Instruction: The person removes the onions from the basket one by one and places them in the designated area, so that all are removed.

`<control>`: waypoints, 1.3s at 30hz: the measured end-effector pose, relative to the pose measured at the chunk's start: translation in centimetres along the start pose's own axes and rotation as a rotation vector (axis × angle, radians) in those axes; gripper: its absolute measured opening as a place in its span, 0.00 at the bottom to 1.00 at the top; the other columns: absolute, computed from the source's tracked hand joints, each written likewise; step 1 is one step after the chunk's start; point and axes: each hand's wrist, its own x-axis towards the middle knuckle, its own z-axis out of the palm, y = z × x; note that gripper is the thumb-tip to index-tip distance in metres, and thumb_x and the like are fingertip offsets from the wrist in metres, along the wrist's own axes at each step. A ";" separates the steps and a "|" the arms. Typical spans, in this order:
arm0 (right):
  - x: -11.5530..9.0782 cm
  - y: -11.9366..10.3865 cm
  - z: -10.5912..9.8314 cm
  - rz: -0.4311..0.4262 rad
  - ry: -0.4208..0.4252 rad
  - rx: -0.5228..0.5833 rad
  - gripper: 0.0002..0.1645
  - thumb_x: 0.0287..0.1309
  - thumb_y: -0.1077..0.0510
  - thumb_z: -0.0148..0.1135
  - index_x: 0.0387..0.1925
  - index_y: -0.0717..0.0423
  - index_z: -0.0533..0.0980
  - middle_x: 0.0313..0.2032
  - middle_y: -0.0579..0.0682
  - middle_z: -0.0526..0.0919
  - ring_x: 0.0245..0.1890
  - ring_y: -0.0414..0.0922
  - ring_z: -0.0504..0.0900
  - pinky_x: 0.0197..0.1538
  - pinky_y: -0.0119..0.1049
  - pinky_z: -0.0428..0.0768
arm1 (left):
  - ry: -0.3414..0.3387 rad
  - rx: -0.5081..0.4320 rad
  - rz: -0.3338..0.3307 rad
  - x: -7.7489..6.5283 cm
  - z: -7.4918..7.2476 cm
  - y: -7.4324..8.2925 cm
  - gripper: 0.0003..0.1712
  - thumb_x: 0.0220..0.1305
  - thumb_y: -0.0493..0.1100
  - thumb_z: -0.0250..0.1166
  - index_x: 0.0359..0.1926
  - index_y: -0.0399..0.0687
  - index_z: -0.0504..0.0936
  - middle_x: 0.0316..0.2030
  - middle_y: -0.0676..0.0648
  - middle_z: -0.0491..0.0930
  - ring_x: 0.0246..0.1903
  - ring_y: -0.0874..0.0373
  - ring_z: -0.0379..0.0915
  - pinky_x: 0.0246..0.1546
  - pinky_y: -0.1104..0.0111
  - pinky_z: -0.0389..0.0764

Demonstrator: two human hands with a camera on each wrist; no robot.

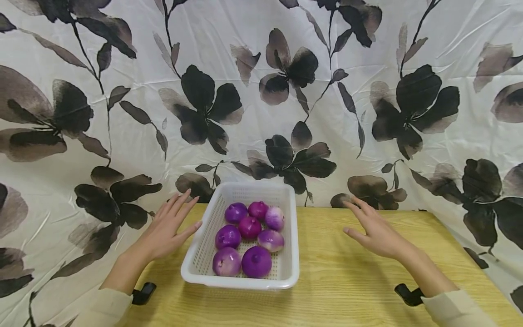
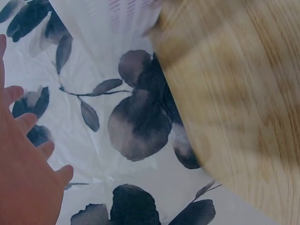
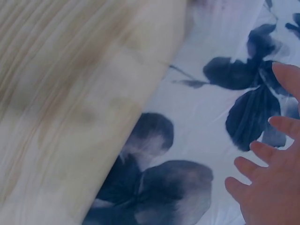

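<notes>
A white perforated plastic basket point(image 1: 189, 263) stands on the wooden table, with several purple onions point(image 1: 256, 262) lying in it. Some onions are deep purple; others, like the onion at the right side point(image 1: 274, 218), are paler with whitish patches. Beside the basket's left wall is my left hand point(image 1: 165, 229), fingers extended and the thumb tip close to the rim; whether it touches I cannot tell. Well to the right of the basket, my right hand point(image 1: 377, 231) hovers over the table with straight, spread fingers and holds nothing. Both wrist views show the hands' spread fingers.
The light wooden table point(image 1: 335, 272) extends to both sides of the basket. Behind it and at its sides hangs a white cloth point(image 1: 351, 41) printed with dark flowers. A black strap piece sits at each wrist.
</notes>
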 end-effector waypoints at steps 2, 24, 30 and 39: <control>0.0 -0.4 0.1 -0.015 0.006 0.022 0.42 0.72 0.46 0.62 0.78 0.54 0.57 0.77 0.62 0.55 0.73 0.69 0.58 0.63 0.73 0.67 | -0.004 -0.010 0.003 -0.2 -0.1 0.1 0.42 0.75 0.63 0.55 0.82 0.57 0.54 0.82 0.44 0.44 0.79 0.36 0.34 0.73 0.31 0.41; 1.8 -5.6 2.6 -0.121 -0.048 0.154 0.35 0.70 0.49 0.64 0.73 0.55 0.67 0.70 0.58 0.71 0.70 0.59 0.70 0.68 0.62 0.71 | 0.000 -0.194 0.085 -2.6 -0.1 2.5 0.47 0.65 0.55 0.71 0.79 0.49 0.61 0.77 0.39 0.57 0.74 0.32 0.51 0.66 0.29 0.60; 2.6 -7.5 3.3 -0.163 -0.071 0.205 0.37 0.68 0.50 0.66 0.73 0.58 0.67 0.70 0.58 0.70 0.69 0.60 0.70 0.68 0.63 0.70 | -0.014 -0.204 0.101 -3.6 0.4 3.4 0.50 0.64 0.57 0.72 0.80 0.50 0.58 0.78 0.40 0.56 0.75 0.33 0.50 0.66 0.30 0.60; 3.5 -9.5 4.5 -0.218 -0.108 0.252 0.39 0.65 0.50 0.68 0.73 0.56 0.67 0.68 0.55 0.72 0.66 0.55 0.74 0.66 0.58 0.75 | -0.035 -0.200 0.066 -4.3 1.6 4.5 0.54 0.62 0.64 0.71 0.79 0.44 0.58 0.78 0.42 0.55 0.75 0.36 0.51 0.67 0.33 0.63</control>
